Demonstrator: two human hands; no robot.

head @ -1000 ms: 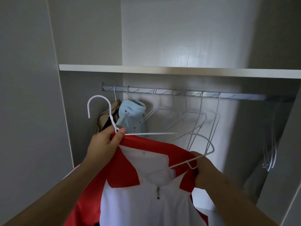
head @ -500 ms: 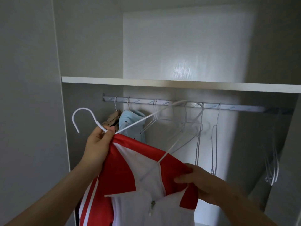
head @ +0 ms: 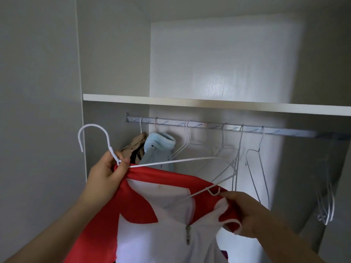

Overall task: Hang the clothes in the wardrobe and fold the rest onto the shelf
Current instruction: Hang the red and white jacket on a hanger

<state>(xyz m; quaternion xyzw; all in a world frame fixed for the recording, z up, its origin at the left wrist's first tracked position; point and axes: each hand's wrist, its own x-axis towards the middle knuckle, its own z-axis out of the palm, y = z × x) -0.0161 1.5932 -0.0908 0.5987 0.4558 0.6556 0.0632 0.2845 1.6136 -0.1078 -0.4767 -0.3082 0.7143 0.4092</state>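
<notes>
Red-and-white zip jacket [head: 152, 224] held up before an open wardrobe, below the rail [head: 209, 126], w/ a white wire hanger [head: 171, 161] being worked into its neck opening. The left hand [head: 106, 175] pinches the hanger's neck together w/ a fold of the jacket's red shoulder cloth. The right hand [head: 245, 211] grips the red collar edge, fingers curled round the cloth, just beside the hanger's notched far end.

Step in hand, by the look of it: dressing the hanger, not yet hanging. Part of the wire runs inside the opening, while the far end sits outside the cloth. Next move prob. calls for drawing the loose shoulder over that end, then lifting the hook to the rail, into the gap btwn the light-blue garment [head: 159, 149] & the empty hangers [head: 258, 168].

Vs. half a sec ago: the hanger's far end, then angled up toward the rail, lies lower & flatter. The right hand, then spread flat on the collar, has closed on it.
</notes>
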